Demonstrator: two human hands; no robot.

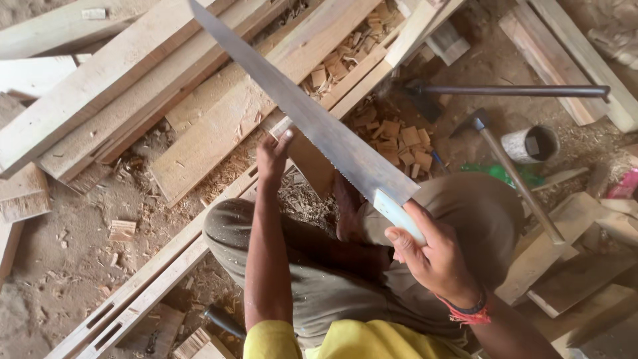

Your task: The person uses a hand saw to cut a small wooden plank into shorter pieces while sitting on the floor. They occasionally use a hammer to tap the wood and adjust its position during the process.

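My right hand [432,256] is closed around the pale handle of a handsaw [312,119], with the thumb on top and the fingers wrapped under it, so I hold it firmly. The saw blade is long and grey; its long axis goes from my right hand, in the lower right, up to the upper left of the view, and the tip leaves the picture at the top edge. The teeth are on the edge that faces toward my body. My left hand [274,156] is half open, the fingers are bent and the thumb stands up close to the blade; the fingertips rest on the end of a long wooden frame piece [166,266], which runs diagonally under my knee from the lower left up toward the blade. I cannot tell if the thumb really touches the blade. Around this piece lie many planks [100,80], stacked at the upper left, and small cut wood blocks [399,139] in a heap just behind the blade. To the right, on the dirt floor, lies a hammer [512,173] with a long handle, and near its head stands a small round white container [531,143], open at the top. A green scrap [498,173] lies beside it, and something pink [625,186] is at the right edge.
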